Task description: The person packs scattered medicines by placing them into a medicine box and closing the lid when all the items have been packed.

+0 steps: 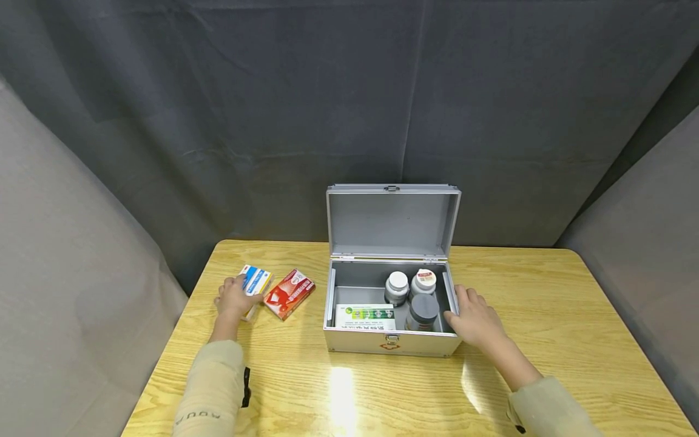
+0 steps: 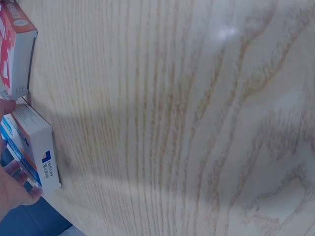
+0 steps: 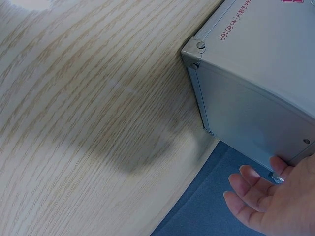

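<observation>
My left hand [image 1: 233, 298] is over a blue, white and yellow medicine box [image 1: 257, 280] on the left of the table. In the left wrist view the thumb lies along one side of this box and the fingers bend round the other. A red medicine box [image 1: 289, 294] lies just right of it. My right hand [image 1: 476, 318] rests at the right wall of a silver medicine case [image 1: 393, 343], thumb at the rim and other fingers loosely bent. Its lid [image 1: 390, 224] is raised. Inside are a white-and-green medicine box [image 1: 364, 317], two white-capped bottles [image 1: 397, 287] and a grey-capped bottle [image 1: 423, 310].
The wooden table [image 1: 557, 340] has rounded back corners. A dark grey curtain [image 1: 349, 109] hangs behind it, with lighter cloth at the left [image 1: 76, 273] and right sides. Bright light reflects off the tabletop in front of the case.
</observation>
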A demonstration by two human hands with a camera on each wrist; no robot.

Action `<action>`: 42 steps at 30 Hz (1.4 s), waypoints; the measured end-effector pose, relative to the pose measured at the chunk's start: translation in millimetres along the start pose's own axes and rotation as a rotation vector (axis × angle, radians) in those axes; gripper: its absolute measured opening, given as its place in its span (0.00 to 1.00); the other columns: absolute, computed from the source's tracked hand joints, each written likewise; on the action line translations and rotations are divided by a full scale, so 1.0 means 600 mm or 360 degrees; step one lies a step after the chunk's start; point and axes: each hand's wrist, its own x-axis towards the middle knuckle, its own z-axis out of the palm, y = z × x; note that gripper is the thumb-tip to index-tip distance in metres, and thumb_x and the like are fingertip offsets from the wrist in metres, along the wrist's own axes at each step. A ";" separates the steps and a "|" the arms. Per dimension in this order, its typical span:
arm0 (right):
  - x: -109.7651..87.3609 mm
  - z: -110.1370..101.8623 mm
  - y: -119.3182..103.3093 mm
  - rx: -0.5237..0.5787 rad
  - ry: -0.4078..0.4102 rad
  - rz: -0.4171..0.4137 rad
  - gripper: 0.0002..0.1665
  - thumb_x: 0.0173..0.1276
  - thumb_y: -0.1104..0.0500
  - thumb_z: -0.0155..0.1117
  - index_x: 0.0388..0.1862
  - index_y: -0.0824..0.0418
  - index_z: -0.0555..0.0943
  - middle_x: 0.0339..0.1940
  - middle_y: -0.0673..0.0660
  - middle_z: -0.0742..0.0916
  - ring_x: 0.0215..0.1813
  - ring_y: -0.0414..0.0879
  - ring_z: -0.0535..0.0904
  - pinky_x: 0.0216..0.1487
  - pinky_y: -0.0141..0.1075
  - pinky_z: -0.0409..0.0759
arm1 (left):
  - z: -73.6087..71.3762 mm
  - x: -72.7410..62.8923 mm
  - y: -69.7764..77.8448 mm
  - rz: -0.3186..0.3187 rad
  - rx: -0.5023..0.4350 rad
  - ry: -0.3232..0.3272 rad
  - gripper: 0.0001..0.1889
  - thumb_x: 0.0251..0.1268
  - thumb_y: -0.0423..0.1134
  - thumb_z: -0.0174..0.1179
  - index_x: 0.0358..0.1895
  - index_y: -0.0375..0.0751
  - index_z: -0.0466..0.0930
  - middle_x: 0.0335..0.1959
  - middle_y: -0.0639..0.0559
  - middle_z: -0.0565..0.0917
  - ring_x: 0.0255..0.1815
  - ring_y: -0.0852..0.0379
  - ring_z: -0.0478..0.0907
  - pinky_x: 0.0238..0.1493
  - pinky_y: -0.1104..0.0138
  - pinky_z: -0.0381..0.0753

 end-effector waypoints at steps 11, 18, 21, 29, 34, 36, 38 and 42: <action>-0.001 0.000 0.001 -0.0001 0.0004 -0.0007 0.37 0.61 0.51 0.53 0.63 0.71 0.58 0.50 0.72 0.71 0.48 0.66 0.70 0.38 0.57 0.71 | -0.001 0.001 -0.001 0.0085 0.0052 0.0115 0.44 0.46 0.56 0.65 0.67 0.40 0.57 0.60 0.33 0.59 0.58 0.35 0.56 0.50 0.40 0.57; -0.002 -0.001 -0.001 0.0003 0.0000 -0.0002 0.37 0.61 0.51 0.53 0.63 0.71 0.57 0.51 0.73 0.71 0.49 0.67 0.69 0.39 0.58 0.71 | -0.008 -0.003 0.015 0.0238 0.0095 0.0155 0.44 0.45 0.57 0.64 0.66 0.43 0.59 0.58 0.37 0.62 0.58 0.38 0.57 0.50 0.42 0.59; -0.002 -0.001 -0.001 0.0002 0.0000 -0.0001 0.37 0.61 0.51 0.53 0.63 0.71 0.57 0.51 0.73 0.71 0.49 0.67 0.69 0.39 0.58 0.71 | -0.009 -0.004 0.022 0.0315 0.0116 0.0175 0.43 0.45 0.56 0.64 0.66 0.42 0.59 0.58 0.37 0.62 0.58 0.38 0.57 0.50 0.43 0.59; -0.002 0.000 -0.001 0.0001 -0.0008 0.0003 0.38 0.61 0.50 0.53 0.63 0.71 0.57 0.50 0.73 0.71 0.49 0.67 0.69 0.39 0.58 0.71 | -0.018 -0.013 0.052 0.0522 0.0123 0.0202 0.42 0.43 0.55 0.66 0.64 0.46 0.62 0.59 0.40 0.63 0.59 0.42 0.59 0.49 0.47 0.62; -0.001 0.000 -0.001 0.0005 -0.0009 0.0007 0.38 0.60 0.50 0.52 0.63 0.71 0.57 0.50 0.72 0.71 0.49 0.66 0.69 0.39 0.57 0.71 | -0.028 -0.021 0.072 0.0652 0.0154 0.0248 0.42 0.40 0.55 0.66 0.64 0.48 0.63 0.60 0.41 0.63 0.59 0.43 0.59 0.50 0.48 0.61; -0.001 0.000 -0.002 0.0005 -0.0008 0.0006 0.38 0.60 0.50 0.53 0.63 0.71 0.57 0.50 0.72 0.71 0.49 0.66 0.69 0.39 0.57 0.71 | -0.033 -0.024 0.079 0.0696 0.0168 0.0266 0.42 0.39 0.55 0.66 0.64 0.49 0.63 0.61 0.42 0.63 0.60 0.43 0.59 0.51 0.48 0.60; -0.001 0.000 -0.002 0.0004 -0.0006 0.0006 0.38 0.60 0.50 0.52 0.63 0.71 0.57 0.50 0.72 0.71 0.49 0.66 0.69 0.39 0.57 0.71 | -0.037 -0.028 0.087 0.0740 0.0178 0.0284 0.42 0.39 0.55 0.66 0.64 0.49 0.63 0.61 0.43 0.64 0.60 0.43 0.59 0.52 0.47 0.60; 0.000 -0.001 -0.001 0.0010 0.0001 0.0004 0.38 0.60 0.50 0.52 0.63 0.71 0.57 0.50 0.72 0.71 0.49 0.66 0.70 0.39 0.57 0.71 | -0.048 -0.037 0.102 0.0835 0.0189 0.0300 0.42 0.37 0.55 0.65 0.63 0.51 0.65 0.60 0.45 0.65 0.59 0.44 0.60 0.52 0.46 0.60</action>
